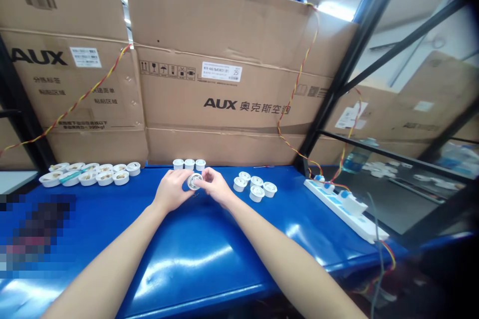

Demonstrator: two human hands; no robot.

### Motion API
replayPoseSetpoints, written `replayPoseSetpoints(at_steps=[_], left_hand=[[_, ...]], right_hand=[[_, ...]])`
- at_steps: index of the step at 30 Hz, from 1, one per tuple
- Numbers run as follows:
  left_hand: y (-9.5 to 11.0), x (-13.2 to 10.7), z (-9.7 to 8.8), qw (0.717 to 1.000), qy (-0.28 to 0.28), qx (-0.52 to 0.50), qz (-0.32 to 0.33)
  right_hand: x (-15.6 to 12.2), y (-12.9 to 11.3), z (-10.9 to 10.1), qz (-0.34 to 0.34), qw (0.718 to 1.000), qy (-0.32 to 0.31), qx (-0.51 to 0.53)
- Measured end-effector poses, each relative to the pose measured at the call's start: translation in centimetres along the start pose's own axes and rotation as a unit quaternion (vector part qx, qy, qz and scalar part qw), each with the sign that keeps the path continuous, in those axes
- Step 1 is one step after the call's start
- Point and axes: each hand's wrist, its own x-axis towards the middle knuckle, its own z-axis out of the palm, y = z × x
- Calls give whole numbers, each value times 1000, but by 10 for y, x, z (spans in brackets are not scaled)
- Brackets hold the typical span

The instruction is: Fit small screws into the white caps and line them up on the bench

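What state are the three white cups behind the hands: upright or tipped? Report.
Upright: the white plastic cups stand rim-up on the blue table.

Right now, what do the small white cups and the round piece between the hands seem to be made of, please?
The small white cups look like moulded plastic: smooth, even, satin white surfaces. The round piece has a shiny, clear-looking rim, perhaps clear plastic or metal; it is too small to tell.

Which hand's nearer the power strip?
Right. The right hand is left of the power strip, with white cups between; the left hand is farther left. Both hold a round part.
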Motion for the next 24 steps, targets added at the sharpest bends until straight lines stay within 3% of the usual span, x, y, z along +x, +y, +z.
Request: replayPoseSetpoints(at_steps=[4,8,12,15,18,24], left_hand=[[0,-2,3,1000,8,-13,-4],[-1,-2,4,1000,13,-12,-22],[0,-1,5,999,5,-18,-39],[-3,-2,6,997,-19,-31,-66],[-10,-5,8,992,-42,-43,-107],[-26,-11,15,981,-53,-67,-175]], right_hand=[[-6,-5,2,-63,994,11,-86],[-14,-16,4,-147,964,31,-219],[-13,-21,-2,-183,934,15,-306],[-6,-15,-19,-147,896,17,-419],[2,-1,-43,-55,842,18,-536],[9,19,-80,86,789,18,-609]])
